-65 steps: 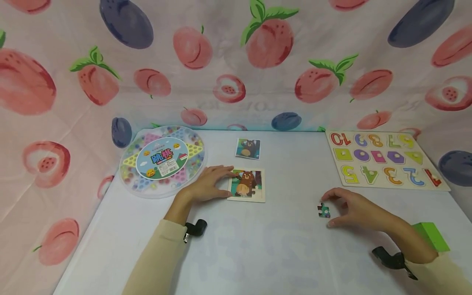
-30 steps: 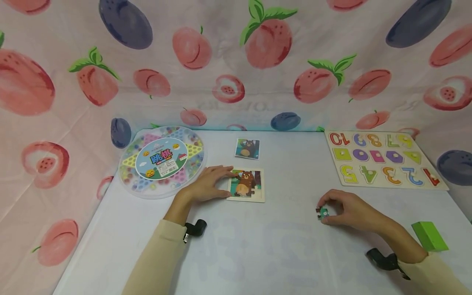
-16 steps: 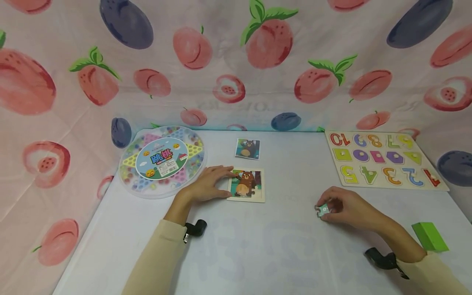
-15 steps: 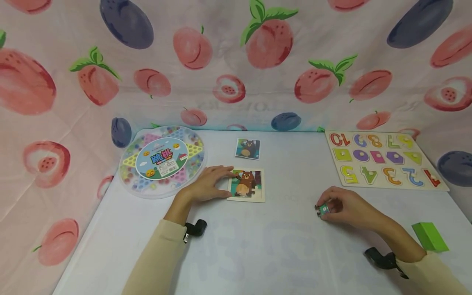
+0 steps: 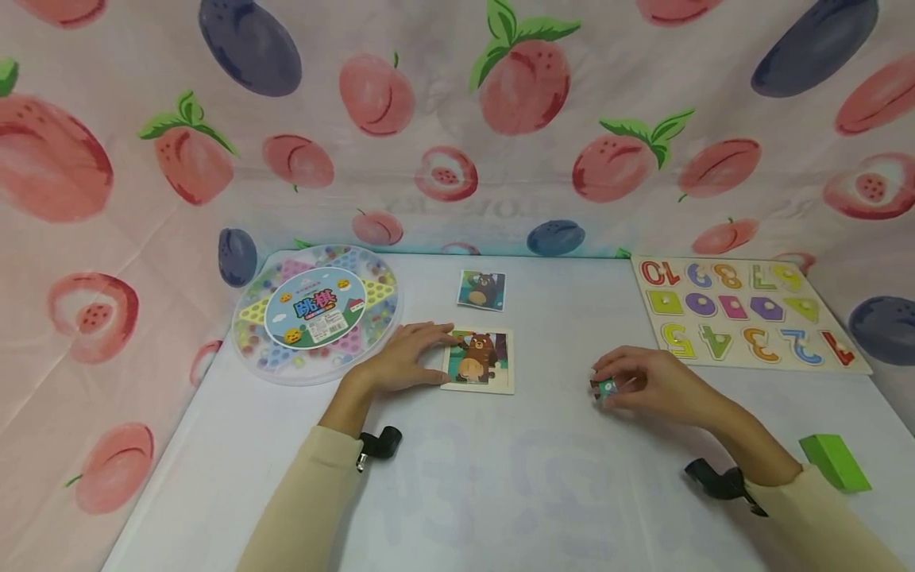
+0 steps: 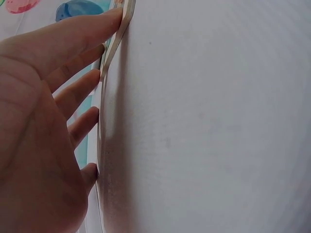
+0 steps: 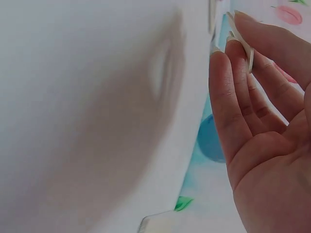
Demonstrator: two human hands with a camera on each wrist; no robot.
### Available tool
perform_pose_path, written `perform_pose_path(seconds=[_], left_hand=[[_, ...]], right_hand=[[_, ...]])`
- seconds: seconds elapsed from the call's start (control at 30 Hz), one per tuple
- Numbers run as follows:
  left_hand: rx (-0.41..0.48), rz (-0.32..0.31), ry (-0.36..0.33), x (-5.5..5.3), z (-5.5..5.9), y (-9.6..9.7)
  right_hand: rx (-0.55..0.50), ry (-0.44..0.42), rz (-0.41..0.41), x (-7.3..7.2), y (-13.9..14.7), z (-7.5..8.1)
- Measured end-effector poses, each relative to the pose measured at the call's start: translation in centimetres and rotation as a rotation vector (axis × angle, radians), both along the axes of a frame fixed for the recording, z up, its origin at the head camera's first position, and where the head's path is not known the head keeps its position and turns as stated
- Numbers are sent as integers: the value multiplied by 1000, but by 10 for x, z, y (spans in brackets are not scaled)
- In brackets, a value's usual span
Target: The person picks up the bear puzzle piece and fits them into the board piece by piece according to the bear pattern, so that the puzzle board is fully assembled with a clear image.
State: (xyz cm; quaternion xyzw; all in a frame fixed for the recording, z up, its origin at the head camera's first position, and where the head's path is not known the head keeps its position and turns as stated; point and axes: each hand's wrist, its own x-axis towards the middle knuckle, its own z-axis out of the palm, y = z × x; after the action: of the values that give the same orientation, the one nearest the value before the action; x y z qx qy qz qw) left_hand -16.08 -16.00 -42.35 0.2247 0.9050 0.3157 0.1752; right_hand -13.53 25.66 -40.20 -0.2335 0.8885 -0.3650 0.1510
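My left hand rests at the left side of a small wooden bear jigsaw board, fingers extended, with the thumb at its lower left corner and a fingertip near the upper left. Pale bare wood shows in the lower right of that board, beside the bear. In the left wrist view the thumb meets the board's edge. To the right, my right hand pinches a small green and brown puzzle piece between thumb and fingers. The right wrist view shows this piece edge-on, raised over its shadow.
A bear picture card lies behind the board. At the left is a round clear Chinese checkers box of coloured beads. A number-and-shape puzzle board lies at the back right, and a green block sits near the right forearm.
My right hand closed its fingers on the puzzle piece, turned it and picked it up, then carried it left and slightly away from me. The left hand and the bear board have stayed put.
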Motion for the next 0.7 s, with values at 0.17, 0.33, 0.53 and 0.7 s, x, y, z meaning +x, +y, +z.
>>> perform_pose_path(seconds=[0.17,0.33,0.53,0.7], left_hand=[[-3,-6,3,0,0,0],[-5,0,0,0,1,1],[-6,13,-12,-1,0,1],[-14,9,-10,-1,-1,1]], right_hand=[[-25,13,10,-6,-10,5],[-60,38,35,-15,-27,8],[-89,11,29,-25,-47,10],[-105,16,28,-32,-64,8]])
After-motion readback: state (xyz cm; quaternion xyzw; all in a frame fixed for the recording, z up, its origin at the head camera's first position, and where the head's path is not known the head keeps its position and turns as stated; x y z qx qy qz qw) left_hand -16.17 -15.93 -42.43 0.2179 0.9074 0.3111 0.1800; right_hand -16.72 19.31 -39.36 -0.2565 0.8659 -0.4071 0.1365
